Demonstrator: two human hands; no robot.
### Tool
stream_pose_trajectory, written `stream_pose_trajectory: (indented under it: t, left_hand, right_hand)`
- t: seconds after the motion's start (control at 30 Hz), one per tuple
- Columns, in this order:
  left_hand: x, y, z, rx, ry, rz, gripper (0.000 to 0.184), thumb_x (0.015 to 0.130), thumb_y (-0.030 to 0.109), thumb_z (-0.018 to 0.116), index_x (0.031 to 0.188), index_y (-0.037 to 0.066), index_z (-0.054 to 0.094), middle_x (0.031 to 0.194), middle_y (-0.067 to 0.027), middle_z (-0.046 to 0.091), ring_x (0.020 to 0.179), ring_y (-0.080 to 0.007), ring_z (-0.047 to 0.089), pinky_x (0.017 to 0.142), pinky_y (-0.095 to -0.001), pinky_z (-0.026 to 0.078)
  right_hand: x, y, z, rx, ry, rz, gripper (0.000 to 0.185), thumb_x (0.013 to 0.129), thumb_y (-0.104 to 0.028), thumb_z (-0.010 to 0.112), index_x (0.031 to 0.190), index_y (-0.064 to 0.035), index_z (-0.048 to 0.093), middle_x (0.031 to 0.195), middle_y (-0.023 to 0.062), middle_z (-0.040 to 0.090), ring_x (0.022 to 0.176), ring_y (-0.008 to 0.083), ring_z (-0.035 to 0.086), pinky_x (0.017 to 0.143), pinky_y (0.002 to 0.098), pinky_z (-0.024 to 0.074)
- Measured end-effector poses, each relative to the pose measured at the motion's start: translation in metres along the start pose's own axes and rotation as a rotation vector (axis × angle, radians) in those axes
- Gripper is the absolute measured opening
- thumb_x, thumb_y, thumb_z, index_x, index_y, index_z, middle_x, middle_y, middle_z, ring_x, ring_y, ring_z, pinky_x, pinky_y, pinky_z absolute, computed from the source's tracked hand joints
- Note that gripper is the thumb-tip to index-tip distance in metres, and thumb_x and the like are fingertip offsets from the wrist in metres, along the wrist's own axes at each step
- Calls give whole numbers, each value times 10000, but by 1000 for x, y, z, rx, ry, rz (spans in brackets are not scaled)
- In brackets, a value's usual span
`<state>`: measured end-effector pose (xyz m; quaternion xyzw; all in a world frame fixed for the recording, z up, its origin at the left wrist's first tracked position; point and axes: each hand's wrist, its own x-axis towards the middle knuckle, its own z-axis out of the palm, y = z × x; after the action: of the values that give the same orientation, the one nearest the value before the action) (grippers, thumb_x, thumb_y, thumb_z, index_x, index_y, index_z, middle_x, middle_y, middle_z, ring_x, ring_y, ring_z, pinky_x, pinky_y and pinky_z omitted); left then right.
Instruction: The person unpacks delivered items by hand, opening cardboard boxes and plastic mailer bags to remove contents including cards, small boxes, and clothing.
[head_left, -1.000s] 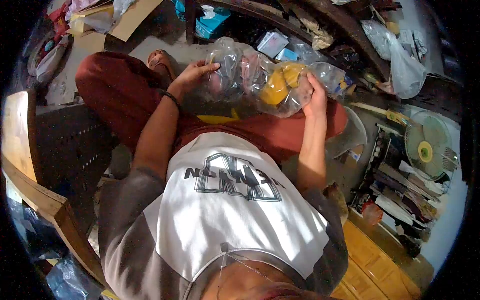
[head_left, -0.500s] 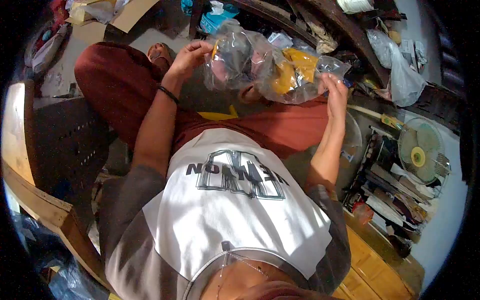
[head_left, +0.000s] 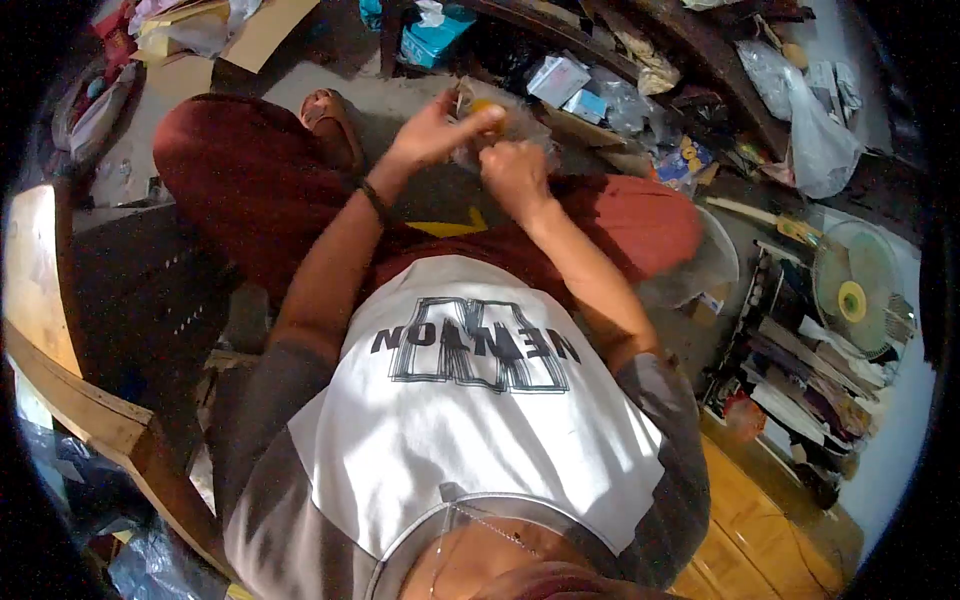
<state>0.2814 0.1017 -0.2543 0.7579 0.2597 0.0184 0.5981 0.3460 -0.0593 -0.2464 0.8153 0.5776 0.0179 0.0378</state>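
Note:
A crumpled clear plastic bag (head_left: 520, 126) with something yellow inside is bunched up between my hands, above my lap. My left hand (head_left: 436, 132), with a dark band on its wrist, is closed on the bag's left side, thumb stretched across the top. Right beside it, my right hand (head_left: 515, 178) makes a fist at the bag's near edge. Its fingers appear to grip the plastic, though the fingertips are hidden. Most of the bag's contents cannot be made out behind the hands.
A yellow piece (head_left: 447, 226) lies between my legs. Beyond the bag are small white-and-blue boxes (head_left: 560, 82) and a blue packet (head_left: 435, 40). A cardboard box (head_left: 265, 35) stands far left, a fan (head_left: 852, 300) at right, and a wooden frame (head_left: 85, 400) at left.
My hands have come together from wide apart, my right hand moving far to the left. The bag, stretched out between them before, is now gathered into a small bunch.

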Motion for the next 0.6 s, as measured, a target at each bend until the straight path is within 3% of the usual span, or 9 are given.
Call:
stream_pose_trajectory:
  t: [0.03, 0.13, 0.17, 0.3, 0.4, 0.43, 0.5, 0.53, 0.6]
  left_hand:
    - [2, 2, 5, 162, 1, -32, 535, 807, 427, 695, 1091, -19, 611, 896, -144, 675, 808, -178, 659, 708, -292, 506]
    - [33, -83, 15, 133, 0, 140, 418, 792, 311, 697, 1062, -3, 639, 867, -124, 689, 728, -192, 672, 670, -297, 509]
    - [15, -49, 0, 9, -32, -50, 340, 759, 203, 676, 1046, 21, 657, 871, -123, 698, 731, -229, 680, 676, -330, 515]
    - [25, -96, -6, -73, 61, 2, 310, 761, 148, 641, 1051, 40, 660, 870, -141, 696, 798, -239, 680, 700, -339, 514]
    - [22, -84, -20, 24, 31, 193, 334, 757, 152, 643, 1073, 45, 654, 878, -146, 694, 782, -237, 677, 702, -334, 511]
    - [24, -84, -23, 107, 15, 200, 327, 784, 101, 620, 1106, 51, 641, 888, -136, 696, 783, -213, 673, 707, -323, 511]
    - [12, -58, -31, -110, 23, 181, 328, 804, 63, 602, 1131, 58, 629, 898, -124, 697, 790, -189, 667, 702, -314, 510]
    - [8, -50, -34, -220, 29, 172, 331, 814, 44, 593, 1143, 61, 623, 902, -118, 698, 794, -177, 664, 700, -310, 509]
    - [13, -51, -38, -111, 63, 307, 337, 830, 22, 585, 1166, 40, 605, 911, -115, 695, 808, -164, 659, 691, -305, 509]
  right_hand:
    - [-2, 1, 14, 47, 14, 2, 65, 805, -164, 602, 811, -100, 604, 731, 79, 621, 617, 301, 632, 510, 402, 477]
    - [-6, -14, 25, 165, 17, 21, 180, 811, -237, 633, 886, -79, 591, 914, 112, 620, 630, 323, 638, 523, 415, 489]
    - [-10, -20, 22, 198, 0, 36, 231, 810, -265, 645, 922, -72, 583, 1004, 130, 606, 639, 329, 641, 537, 416, 497]
    - [-23, -29, -4, 229, -127, 160, 418, 812, -347, 668, 1076, -49, 543, 1296, 193, 476, 678, 362, 652, 587, 422, 523]
    - [-27, -33, -5, 208, -297, 184, 479, 804, -347, 676, 1140, -37, 537, 1377, 200, 409, 803, 372, 656, 658, 428, 529]
    - [-28, -32, -5, 200, -277, 167, 489, 815, -339, 666, 1168, -32, 526, 1383, 204, 404, 859, 378, 643, 695, 432, 525]
    - [-29, -31, -9, 183, -238, 133, 510, 837, -322, 647, 1224, -21, 506, 1396, 213, 394, 969, 389, 618, 769, 441, 515]
    - [-25, -30, -16, 289, -188, 211, 507, 850, -310, 634, 1242, -19, 496, 1382, 214, 411, 1005, 392, 600, 807, 438, 501]
    - [-15, -27, -31, 499, -88, 365, 503, 874, -286, 607, 1277, -15, 476, 1355, 217, 444, 1078, 398, 563, 882, 433, 473]
